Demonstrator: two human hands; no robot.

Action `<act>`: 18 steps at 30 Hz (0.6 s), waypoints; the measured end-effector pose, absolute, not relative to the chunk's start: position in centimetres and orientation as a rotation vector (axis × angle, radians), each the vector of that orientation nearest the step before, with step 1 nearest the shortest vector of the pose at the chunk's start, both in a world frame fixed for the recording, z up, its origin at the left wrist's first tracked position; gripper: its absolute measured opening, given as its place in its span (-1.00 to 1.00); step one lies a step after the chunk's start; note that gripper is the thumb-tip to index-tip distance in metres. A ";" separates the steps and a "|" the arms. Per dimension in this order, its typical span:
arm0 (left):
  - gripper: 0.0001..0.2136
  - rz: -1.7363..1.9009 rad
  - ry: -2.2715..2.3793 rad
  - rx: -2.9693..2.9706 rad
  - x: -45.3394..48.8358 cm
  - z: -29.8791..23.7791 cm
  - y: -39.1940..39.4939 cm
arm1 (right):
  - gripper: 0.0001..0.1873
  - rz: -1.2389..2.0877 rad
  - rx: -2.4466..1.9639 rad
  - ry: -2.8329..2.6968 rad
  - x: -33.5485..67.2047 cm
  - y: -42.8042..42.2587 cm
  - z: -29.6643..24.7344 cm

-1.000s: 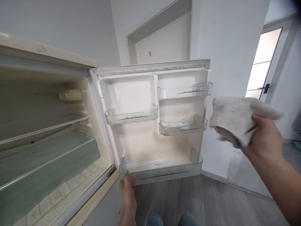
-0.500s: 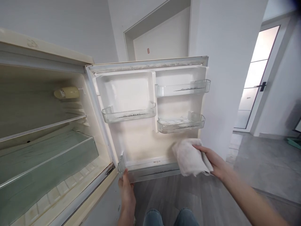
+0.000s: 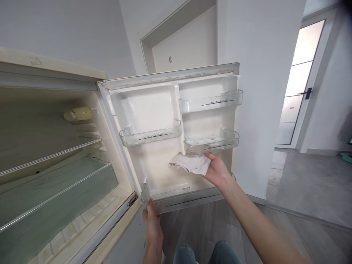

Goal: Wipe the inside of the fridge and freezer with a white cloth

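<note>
A refrigerator door stands wide open with clear door bins on its inner side. My right hand is closed on a whitish cloth, which lies just beneath the lower right bin, over the door's inner panel. At the door's lower left corner, my left hand grips the bottom door bin. Its thumb presses on the front of the bin, and the other fingers are mostly hidden underneath.
To the left is the refrigerator's open compartment, with a glass shelf, a greenish drawer and a yellowed lamp cover. A white wall rises behind the door. Farther right is a glass-paned door. My knees show below, above grey flooring.
My right hand has moved the cloth left and up, from the door's lower right to under the lower right bin. My left hand keeps its grip. The view has shifted slightly.
</note>
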State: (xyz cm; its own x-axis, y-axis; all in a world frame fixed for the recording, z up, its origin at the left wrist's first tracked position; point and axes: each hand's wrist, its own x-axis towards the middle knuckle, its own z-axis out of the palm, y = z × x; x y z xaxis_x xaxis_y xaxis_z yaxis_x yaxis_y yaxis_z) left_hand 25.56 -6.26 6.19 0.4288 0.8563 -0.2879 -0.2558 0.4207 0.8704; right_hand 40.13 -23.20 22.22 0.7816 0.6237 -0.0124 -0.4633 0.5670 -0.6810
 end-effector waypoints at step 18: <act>-0.53 0.776 0.866 0.870 25.0 6.9 -6.4 | -0.60 0.359 -0.648 -0.187 40.9 -33.2 21.4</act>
